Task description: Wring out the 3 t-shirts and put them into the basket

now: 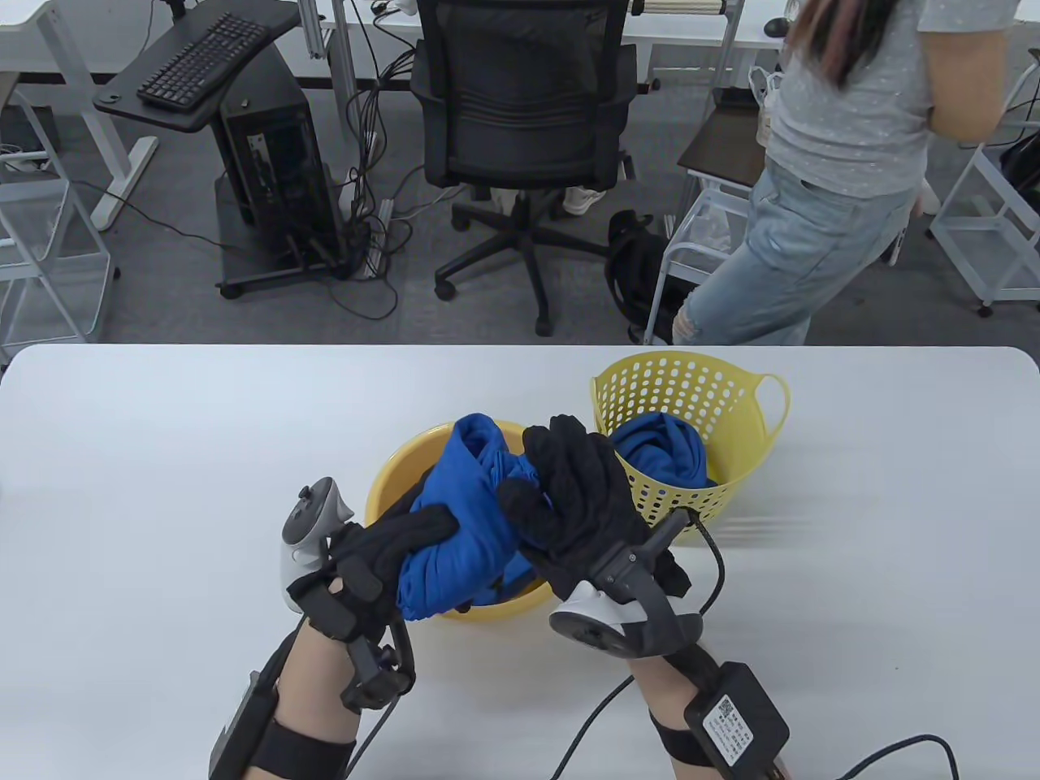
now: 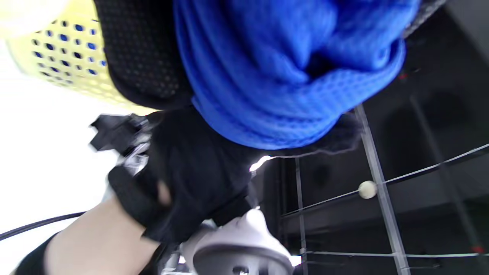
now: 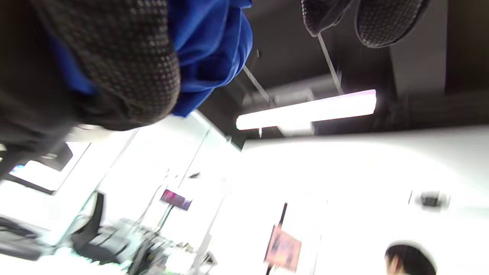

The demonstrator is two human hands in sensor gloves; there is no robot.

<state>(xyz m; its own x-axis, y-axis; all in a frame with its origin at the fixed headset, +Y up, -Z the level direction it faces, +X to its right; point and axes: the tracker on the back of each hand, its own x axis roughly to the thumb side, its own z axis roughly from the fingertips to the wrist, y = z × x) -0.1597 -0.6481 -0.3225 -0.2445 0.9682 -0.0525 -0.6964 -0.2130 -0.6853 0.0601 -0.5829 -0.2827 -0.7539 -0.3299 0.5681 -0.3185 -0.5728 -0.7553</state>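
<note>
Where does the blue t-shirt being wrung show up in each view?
Table view: blue t-shirt at lower centre, above the yellow basin, between both hands.
Left wrist view: top centre, beside the perforated yellow basket.
Right wrist view: top left.
Shared landmark: the right hand gripping it.

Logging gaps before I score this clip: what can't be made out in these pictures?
- Basin contents: table view, hidden by the blue shirt that the left hand and right hand grip above it.
- Number of shirts in the basket: only blue cloth shows over the rim.
- Whether water drips: not discernible.
- Wrist views: blurred, filled by gloves and cloth.
</note>
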